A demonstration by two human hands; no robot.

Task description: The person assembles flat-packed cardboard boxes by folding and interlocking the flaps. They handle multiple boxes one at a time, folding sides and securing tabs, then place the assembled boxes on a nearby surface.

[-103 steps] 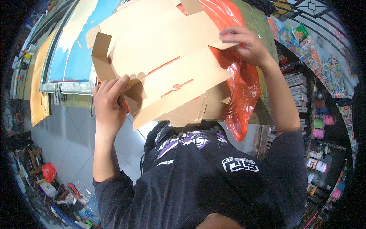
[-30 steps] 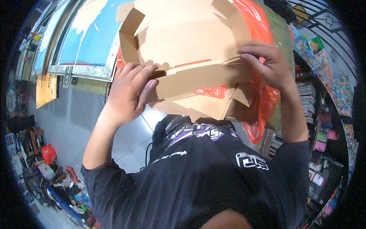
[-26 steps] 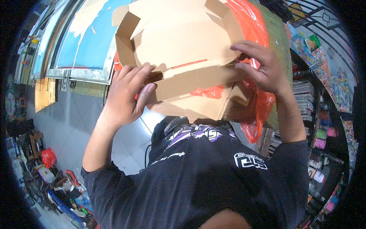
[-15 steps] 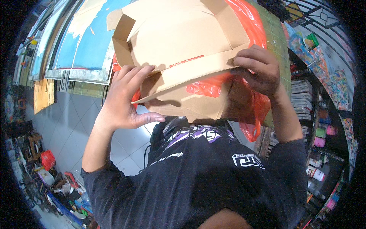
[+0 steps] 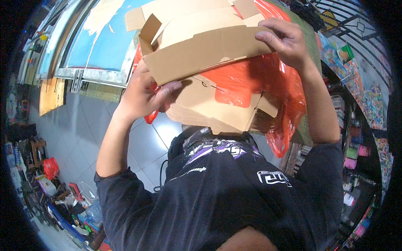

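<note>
A brown cardboard box (image 5: 201,50), partly unfolded, is tilted up between my hands with its long front wall facing me. My left hand (image 5: 146,94) grips the wall's lower left corner; its thumb stretches along the bottom edge and its fingers are partly hidden behind the board. At the right end, my right hand (image 5: 289,42) holds the upper corner of the wall between thumb and curled fingers. Beneath the box spreads a red plastic bag (image 5: 234,77). Nearer to my body, a second piece of folded cardboard (image 5: 197,104) lies partly under the bag.
Blue framed panels (image 5: 113,42) stand at the upper left. The box and bag rest over a greenish surface (image 5: 310,46) with grid lines. Shelves with thread spools (image 5: 354,150) are on the right. Clutter, including a small red bag (image 5: 51,168), lies on the tiled floor (image 5: 90,121) at lower left.
The box's front wall has tipped up to face me, its right end rising with my right hand. My left hand has moved lower. More of the red bag and lower cardboard shows.
</note>
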